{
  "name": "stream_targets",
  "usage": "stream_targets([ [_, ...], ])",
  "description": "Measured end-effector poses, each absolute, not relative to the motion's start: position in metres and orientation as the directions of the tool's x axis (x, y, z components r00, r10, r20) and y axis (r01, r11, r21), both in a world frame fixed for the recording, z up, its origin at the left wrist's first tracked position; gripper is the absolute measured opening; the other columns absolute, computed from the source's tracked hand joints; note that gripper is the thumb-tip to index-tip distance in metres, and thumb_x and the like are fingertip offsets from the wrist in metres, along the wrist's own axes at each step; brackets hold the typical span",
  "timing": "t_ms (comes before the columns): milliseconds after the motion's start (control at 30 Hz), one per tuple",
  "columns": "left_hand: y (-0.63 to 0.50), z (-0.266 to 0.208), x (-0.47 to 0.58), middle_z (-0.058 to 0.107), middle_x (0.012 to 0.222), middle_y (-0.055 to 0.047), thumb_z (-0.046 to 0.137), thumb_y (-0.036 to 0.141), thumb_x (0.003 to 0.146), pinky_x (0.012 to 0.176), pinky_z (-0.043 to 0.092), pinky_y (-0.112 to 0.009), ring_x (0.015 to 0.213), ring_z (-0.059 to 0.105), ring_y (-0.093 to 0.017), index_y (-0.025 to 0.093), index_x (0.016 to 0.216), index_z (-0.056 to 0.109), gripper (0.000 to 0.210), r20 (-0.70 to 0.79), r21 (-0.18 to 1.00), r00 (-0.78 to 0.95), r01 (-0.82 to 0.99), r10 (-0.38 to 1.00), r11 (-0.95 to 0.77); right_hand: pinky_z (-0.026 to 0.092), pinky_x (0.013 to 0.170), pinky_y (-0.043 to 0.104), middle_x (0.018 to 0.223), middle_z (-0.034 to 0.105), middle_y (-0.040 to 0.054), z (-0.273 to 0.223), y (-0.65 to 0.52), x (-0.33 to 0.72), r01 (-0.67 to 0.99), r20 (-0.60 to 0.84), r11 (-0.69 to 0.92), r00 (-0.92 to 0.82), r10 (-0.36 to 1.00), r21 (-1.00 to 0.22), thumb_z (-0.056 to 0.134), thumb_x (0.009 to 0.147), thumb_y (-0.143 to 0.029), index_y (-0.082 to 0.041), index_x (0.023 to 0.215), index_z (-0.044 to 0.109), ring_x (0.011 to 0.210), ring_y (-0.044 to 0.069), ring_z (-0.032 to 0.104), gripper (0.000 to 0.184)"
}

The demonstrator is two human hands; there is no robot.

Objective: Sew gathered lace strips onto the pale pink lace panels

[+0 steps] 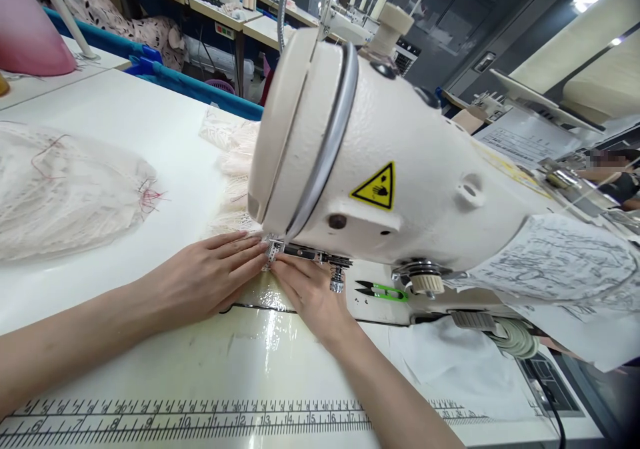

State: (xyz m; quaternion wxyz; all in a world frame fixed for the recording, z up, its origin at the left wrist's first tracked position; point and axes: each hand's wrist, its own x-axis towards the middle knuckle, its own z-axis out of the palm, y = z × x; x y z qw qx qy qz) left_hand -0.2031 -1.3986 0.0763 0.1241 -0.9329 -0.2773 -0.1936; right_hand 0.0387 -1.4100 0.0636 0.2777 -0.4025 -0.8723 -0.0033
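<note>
A white sewing machine (320,142) leans across the middle of the view, its needle area low at the front. My left hand (207,275) lies flat with fingers stretched toward the presser foot (273,249), resting on the sheer pale lace fabric (233,202). On the other side of the foot, my right hand (313,295) reaches under the machine head, its fingertips close to the foot. Part of the right fingers is hidden behind the metal attachment (315,255). The lace runs back from the foot past the machine head's left side.
Green thread snips (383,291) lie on the machine bed right of my hand. A gathered sheer white piece (75,192) with red threads rests at left. A printed ruler (200,422) runs along the front edge. White cloth (465,355) sits at right. A person (617,175) is at far right.
</note>
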Motion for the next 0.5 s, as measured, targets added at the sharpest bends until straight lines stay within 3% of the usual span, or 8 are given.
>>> stream_targets([
  [167, -1.399, 0.084, -0.200, 0.073, 0.132, -0.010, 0.033, 0.023, 0.108, 0.114, 0.052, -0.039, 0.125, 0.070, -0.025, 0.012, 0.134, 0.069, 0.046, 0.440, -0.192, 0.789, 0.549, 0.429, -0.813, 0.057, 0.082, 0.024, 0.108, 0.081, -0.0004, 0.066, -1.409, 0.039, 0.727, 0.522, 0.651, -0.477, 0.707, -0.218, 0.060, 0.105, -0.019, -0.026, 0.105, 0.078, 0.085, 0.012, 0.074, 0.019],
  [500, -1.400, 0.079, -0.197, 0.074, 0.132, -0.009, 0.033, 0.028, 0.109, 0.119, 0.048, -0.043, 0.129, 0.067, -0.025, 0.018, 0.136, 0.069, 0.046, 0.435, -0.135, 0.751, 0.600, 0.497, -0.788, 0.054, 0.079, 0.025, 0.093, 0.080, -0.0046, 0.078, -1.407, 0.036, 0.783, 0.529, 0.590, -0.422, 0.736, -0.197, 0.064, 0.104, -0.029, -0.032, 0.103, 0.079, 0.078, 0.014, 0.073, 0.016],
])
